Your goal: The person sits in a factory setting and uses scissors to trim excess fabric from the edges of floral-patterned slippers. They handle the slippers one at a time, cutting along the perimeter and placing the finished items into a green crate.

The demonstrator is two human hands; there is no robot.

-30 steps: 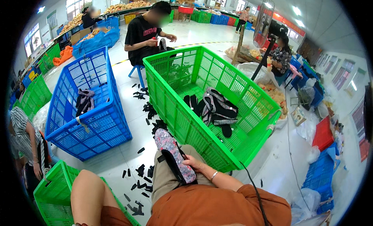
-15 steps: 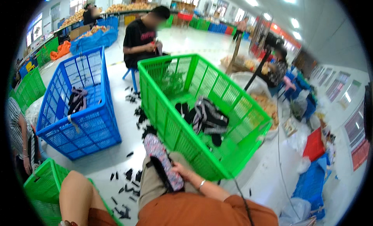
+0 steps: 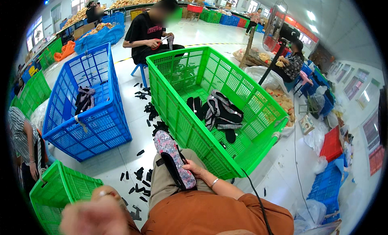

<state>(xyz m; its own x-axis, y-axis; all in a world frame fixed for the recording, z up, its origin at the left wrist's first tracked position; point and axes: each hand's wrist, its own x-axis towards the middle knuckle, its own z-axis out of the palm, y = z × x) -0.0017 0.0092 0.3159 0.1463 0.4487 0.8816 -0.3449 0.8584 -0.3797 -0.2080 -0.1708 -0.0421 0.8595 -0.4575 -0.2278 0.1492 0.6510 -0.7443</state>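
Observation:
Across my lap lies a long pad with rounded ends, its face speckled pink and grey, with a black fabric piece along one side. My right hand is closed around its near half, pressing the edge; a silver bangle sits on that wrist. Low at the left, near the camera, my left hand is a smear of motion, so its fingers cannot be read. Beyond my knees stands a large green crate with several black and grey-patterned pads in it.
A blue crate holds a few similar pads, left. Another green crate stands near left. Black scraps litter the floor. A seated co-worker holds red-handled scissors. A black cable runs beside my right arm.
My left hand has come into view at the lower left, blurred; before, only its bent arm showed. The pad stays on my lap in my right hand. The view has shifted slightly.

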